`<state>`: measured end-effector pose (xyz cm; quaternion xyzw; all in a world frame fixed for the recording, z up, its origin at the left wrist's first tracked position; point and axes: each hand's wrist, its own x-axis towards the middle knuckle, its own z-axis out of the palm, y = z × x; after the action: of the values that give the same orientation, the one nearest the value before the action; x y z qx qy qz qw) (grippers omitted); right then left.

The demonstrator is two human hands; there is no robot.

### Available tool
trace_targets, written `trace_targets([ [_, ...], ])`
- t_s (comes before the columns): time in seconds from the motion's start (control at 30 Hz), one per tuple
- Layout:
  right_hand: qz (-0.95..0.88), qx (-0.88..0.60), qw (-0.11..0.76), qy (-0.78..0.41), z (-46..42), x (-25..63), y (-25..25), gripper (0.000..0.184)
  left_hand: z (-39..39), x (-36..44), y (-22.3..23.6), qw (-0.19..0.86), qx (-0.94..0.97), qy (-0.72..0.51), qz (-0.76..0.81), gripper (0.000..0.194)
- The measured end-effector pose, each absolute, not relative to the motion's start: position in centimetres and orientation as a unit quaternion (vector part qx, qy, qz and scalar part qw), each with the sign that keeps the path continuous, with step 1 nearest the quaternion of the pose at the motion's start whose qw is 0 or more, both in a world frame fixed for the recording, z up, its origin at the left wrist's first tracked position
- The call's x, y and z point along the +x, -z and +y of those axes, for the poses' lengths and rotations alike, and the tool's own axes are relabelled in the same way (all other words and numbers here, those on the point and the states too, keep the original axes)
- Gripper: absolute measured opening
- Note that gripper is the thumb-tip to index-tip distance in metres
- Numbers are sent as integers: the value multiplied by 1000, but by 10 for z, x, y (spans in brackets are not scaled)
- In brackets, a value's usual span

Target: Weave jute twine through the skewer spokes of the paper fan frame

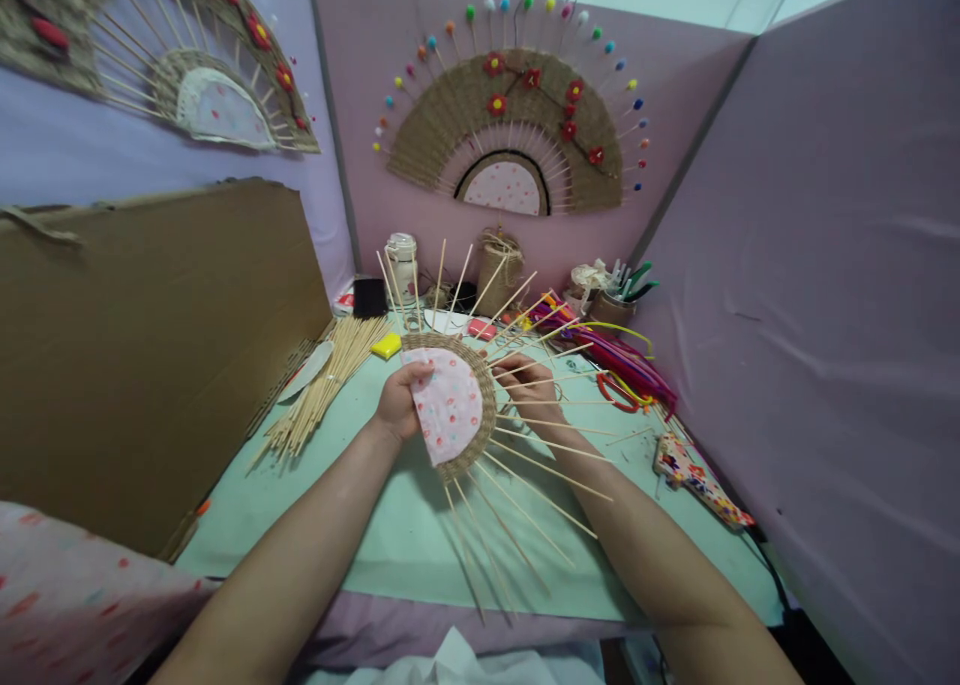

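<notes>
My left hand (pixel 401 400) is closed on the flat edge of a half-round fan frame (pixel 454 405), its thumb over the pale dotted cloth. Brown twine is woven in a band (pixel 489 410) around the cloth's curve. Thin wooden sticks (pixel 559 430) fan out from the band, upward, to the right and downward. Among the sticks on the right side, close to the woven band, is my right hand (pixel 529 385). Its fingers are pinched together behind the sticks; whether they hold a stick or a strand of twine is hidden.
A bundle of sticks (pixel 330 385) lies left, beside a tall cardboard sheet (pixel 150 355). A twine roll (pixel 499 270) and a glass jar (pixel 402 265) stand at the back. Pipe cleaners (pixel 600 350), red-handled scissors (pixel 619 392) and a patterned glue gun (pixel 701 480) lie right. A finished fan (pixel 435 125) hangs behind.
</notes>
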<state>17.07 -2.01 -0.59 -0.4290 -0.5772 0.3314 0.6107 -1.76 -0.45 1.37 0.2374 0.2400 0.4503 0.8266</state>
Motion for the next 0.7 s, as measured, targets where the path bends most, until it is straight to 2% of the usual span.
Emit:
trace_targets([
  [0.3, -584, -413, 587, -379, -20, 174, 5, 19, -5, -17, -15, 825, 242, -452, 237, 23],
  [0.53, -601, -429, 572, -357, -16, 182, 1, 24, -2, -21, -15, 816, 228, -472, 242, 21],
  [0.7, -573, -453, 583, -354, -2, 205, 2, 20, 0, -25, -16, 812, 235, -479, 236, 22],
])
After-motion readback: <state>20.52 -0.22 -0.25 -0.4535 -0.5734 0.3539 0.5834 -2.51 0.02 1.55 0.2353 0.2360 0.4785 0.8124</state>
